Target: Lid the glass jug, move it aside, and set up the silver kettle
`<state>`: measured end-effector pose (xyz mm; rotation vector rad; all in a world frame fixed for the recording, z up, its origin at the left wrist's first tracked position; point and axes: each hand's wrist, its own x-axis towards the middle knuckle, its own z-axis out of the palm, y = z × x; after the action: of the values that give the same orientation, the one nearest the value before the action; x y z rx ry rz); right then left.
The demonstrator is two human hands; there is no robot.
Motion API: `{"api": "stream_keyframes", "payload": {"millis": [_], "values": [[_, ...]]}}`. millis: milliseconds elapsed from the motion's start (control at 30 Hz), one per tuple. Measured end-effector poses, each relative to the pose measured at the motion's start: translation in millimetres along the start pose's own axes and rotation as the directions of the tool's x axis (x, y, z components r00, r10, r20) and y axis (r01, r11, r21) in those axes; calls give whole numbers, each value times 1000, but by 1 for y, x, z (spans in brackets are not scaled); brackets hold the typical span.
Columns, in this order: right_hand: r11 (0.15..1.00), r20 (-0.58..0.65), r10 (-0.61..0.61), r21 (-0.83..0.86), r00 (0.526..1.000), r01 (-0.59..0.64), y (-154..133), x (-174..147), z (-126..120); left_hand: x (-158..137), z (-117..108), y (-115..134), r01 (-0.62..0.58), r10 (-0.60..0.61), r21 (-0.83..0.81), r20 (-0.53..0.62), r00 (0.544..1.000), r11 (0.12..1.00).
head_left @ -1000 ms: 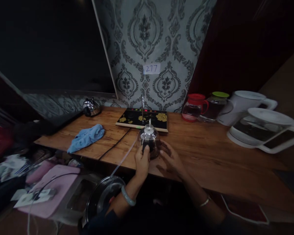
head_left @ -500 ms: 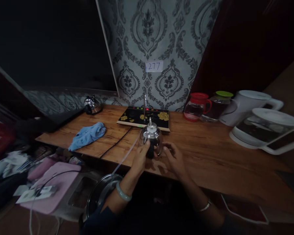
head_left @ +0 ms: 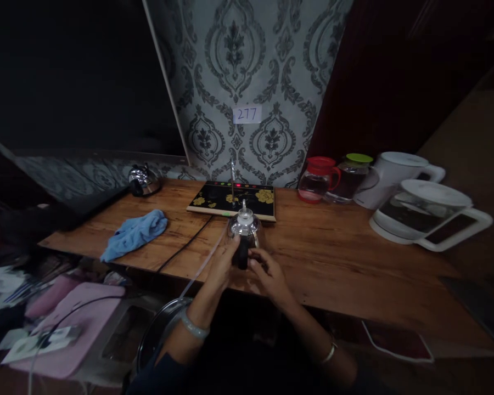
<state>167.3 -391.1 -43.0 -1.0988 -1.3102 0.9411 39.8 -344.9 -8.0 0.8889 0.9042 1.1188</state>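
A small shiny kettle (head_left: 246, 229) with a black handle and a knobbed lid stands near the front edge of the wooden table (head_left: 337, 258). My left hand (head_left: 225, 262) touches the kettle's left side beside the black handle. My right hand (head_left: 267, 272) is at the kettle's base and handle, fingers curled against it. Just behind the kettle lies a black tea tray (head_left: 230, 198) with gold flowers, red lights and a thin upright spout.
A blue cloth (head_left: 134, 234) lies on the left. A second metal kettle (head_left: 143, 181) sits at the back left. Red-lidded (head_left: 316, 180) and green-lidded (head_left: 349, 178) glass pots and two white kettles (head_left: 430, 214) line the right. A black cable and a clear tube run off the front edge.
Both hands have moved with the kettle slightly away from the table's front edge, and my right hand has closed in from the kettle's right side onto its handle and base.
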Motion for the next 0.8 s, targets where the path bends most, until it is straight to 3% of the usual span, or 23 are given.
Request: {"api": "stream_keyframes", "payload": {"millis": [67,167,267,400,600,800], "values": [[999,-61,-33,-30,998,31,-4,-1,-2,-4,3,-3,36,-35,-44,24,999,998],[970,-127,-188,-178,974,164,-10,1,-6,-14,7,-5,52,-45,-122,60,997,991],[884,-25,-315,-370,949,284,-12,5,-9,-21,10,-7,44,-27,-192,86,996,980],[799,59,-372,-488,926,352,-10,9,-10,-24,13,-9,15,5,-244,81,997,970],[739,112,-451,-509,886,441,-6,12,-12,-22,13,-13,-27,52,-249,94,994,968],[706,113,-452,-561,885,432,-4,10,-11,-20,11,-17,-69,93,-218,104,990,974]]}}
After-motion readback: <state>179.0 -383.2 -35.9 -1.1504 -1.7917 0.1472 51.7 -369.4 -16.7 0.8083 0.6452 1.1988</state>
